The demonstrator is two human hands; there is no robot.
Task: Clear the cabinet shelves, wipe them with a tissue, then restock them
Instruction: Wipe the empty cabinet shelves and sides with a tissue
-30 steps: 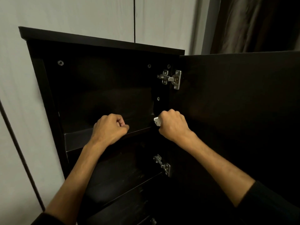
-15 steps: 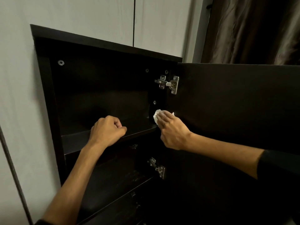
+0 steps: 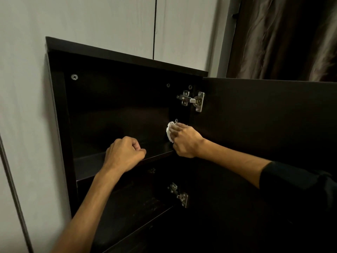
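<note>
A crumpled white tissue point(image 3: 170, 132) is pinched by the right hand point(image 3: 184, 139) against the dark cabinet's right inner wall point(image 3: 179, 114). The dark wooden top shelf point(image 3: 91, 162) runs leftward from it, where the left hand point(image 3: 124, 155) rests clenched and empty.

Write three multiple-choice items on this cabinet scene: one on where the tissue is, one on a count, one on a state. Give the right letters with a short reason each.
1. Where is the tissue?
A. lying on the lower shelf
B. in the right hand, against the cabinet's inner right side above the upper shelf
C. in the left hand

2. How many metal hinges show on the door?
A. one
B. two
C. four

3. How is the left hand?
A. fingers curled into a fist at the upper shelf's front edge
B. flat and spread on the door
C. gripping a bottle

Key: 1 B, white tissue shows at the right hand's fingertips by the side panel. 2 B, an upper hinge and a lower hinge are visible. 3 A, its knuckles are bunched over the shelf edge; nothing shows in it.
</note>
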